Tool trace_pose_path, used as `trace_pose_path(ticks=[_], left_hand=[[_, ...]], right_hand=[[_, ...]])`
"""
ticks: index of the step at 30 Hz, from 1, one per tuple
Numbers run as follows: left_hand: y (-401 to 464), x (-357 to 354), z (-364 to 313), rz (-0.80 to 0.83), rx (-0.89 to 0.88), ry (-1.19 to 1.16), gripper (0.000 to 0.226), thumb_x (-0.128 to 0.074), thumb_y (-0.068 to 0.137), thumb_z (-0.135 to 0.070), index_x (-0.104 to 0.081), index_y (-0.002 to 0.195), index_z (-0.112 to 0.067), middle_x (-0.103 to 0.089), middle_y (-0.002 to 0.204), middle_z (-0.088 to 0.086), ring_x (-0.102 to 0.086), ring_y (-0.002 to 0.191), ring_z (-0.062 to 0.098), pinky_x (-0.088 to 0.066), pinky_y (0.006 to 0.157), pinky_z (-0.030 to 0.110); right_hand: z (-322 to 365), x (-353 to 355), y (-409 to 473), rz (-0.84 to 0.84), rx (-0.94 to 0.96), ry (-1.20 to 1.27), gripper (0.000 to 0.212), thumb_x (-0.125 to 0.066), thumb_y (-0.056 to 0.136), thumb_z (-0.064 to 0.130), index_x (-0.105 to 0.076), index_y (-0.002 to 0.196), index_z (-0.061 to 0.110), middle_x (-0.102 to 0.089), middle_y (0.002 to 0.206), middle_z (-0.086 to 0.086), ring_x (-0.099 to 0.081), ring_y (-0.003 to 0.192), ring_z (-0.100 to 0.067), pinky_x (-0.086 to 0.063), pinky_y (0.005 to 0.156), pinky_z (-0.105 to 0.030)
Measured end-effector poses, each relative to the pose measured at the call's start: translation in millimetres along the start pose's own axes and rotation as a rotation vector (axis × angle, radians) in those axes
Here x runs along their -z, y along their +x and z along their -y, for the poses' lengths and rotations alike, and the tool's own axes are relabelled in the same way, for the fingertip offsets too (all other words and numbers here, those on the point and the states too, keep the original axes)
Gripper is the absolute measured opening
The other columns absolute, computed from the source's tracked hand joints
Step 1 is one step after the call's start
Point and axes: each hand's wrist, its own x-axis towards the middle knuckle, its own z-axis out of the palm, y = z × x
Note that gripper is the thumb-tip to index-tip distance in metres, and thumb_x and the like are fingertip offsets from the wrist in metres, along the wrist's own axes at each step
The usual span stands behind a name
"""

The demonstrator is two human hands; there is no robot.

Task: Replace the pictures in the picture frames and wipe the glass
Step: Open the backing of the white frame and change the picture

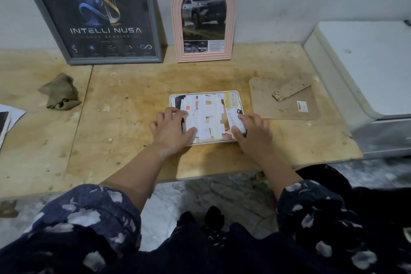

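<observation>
**Both hands on the white frame lying flat on the counter**

A white frame (205, 117) with rounded corners lies flat on the wooden counter (124, 104), a picture showing inside it; pale blocks cover much of that picture, so its subject cannot be made out. The left hand (171, 128) rests on the frame's left side, fingers spread and bent, thumb lying across the picture. The right hand (253, 131) rests on the frame's near right corner with fingers bent. Whether either hand pinches the picture or only presses on it cannot be told, and both hide the frame's near edge.

Just right of the white frame lies a brown backing board (287, 104) with its stand flap and a small barcode label. Beyond the white frame, leaning on the wall, stand a pink arched frame (205, 15) holding a car picture and, further left, a grey frame (95, 23) with a dark poster reading "INTELLI NUSA". Well left of the white frame sits a crumpled brown cloth (60, 92). At the far left edge, papers (6, 118) are cut off. A white appliance (364, 66) stands right of the board, partly out of view.
</observation>
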Motion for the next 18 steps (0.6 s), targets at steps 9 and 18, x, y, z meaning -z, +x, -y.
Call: trace_pose_path(ticks=[9, 18], left_hand=[[28.8, -0.3, -66.6, 0.065, -0.159, -0.007, 0.042, -0.055, 0.090, -0.034, -0.050, 0.131, -0.029, -0.035, 0.139, -0.002, -0.026, 0.128, 0.024, -0.023, 0.099, 0.036], [59.3, -25.5, -169.1, 0.205, -0.102, -0.342, 0.041, -0.058, 0.092, -0.022, -0.050, 0.132, -0.017, -0.043, 0.140, 0.008, -0.045, 0.125, 0.026, -0.038, 0.100, 0.032]], right_hand=[[-36.2, 35.4, 3.0, -0.050, -0.251, 0.178, 0.039, -0.050, 0.093, 0.032, -0.051, 0.132, 0.027, -0.039, 0.136, -0.002, -0.031, 0.124, -0.026, -0.028, 0.104, -0.044], [-116.4, 78.9, 26.6, -0.017, -0.378, 0.206, 0.048, -0.050, 0.091, 0.022, -0.044, 0.138, 0.023, -0.038, 0.139, -0.007, -0.030, 0.126, -0.030, -0.030, 0.102, -0.042]])
